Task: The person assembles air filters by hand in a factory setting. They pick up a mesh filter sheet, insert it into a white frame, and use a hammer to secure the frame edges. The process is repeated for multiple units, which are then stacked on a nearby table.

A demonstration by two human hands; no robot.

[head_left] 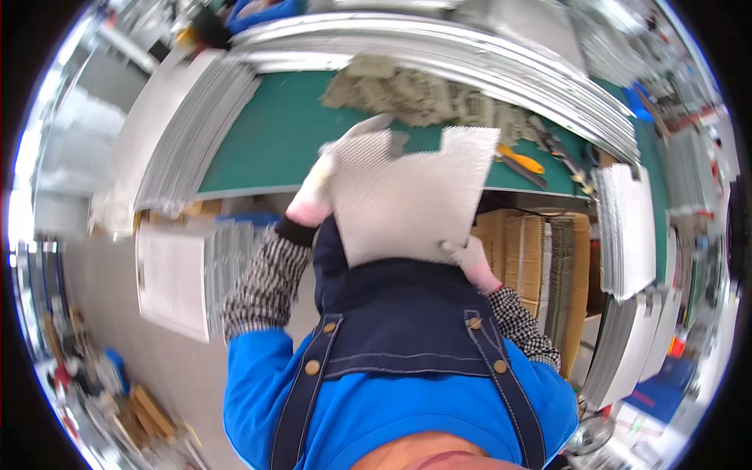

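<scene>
Panel (407, 207), silvery and notched, spans my left hand (323, 174) and right hand (473, 265), fingers clamped on its edges; a slack right grip could swing it into the yellow-handled tool (525, 161) beyond.

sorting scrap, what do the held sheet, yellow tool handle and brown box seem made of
Held sheet: probably metal, silvery, matt, with a fine mesh-like texture; plastic isn't ruled out. Yellow tool handle: likely smooth plastic, from its bright colour. Brown box: probably dull cardboard, from its plain tan wall.
</scene>
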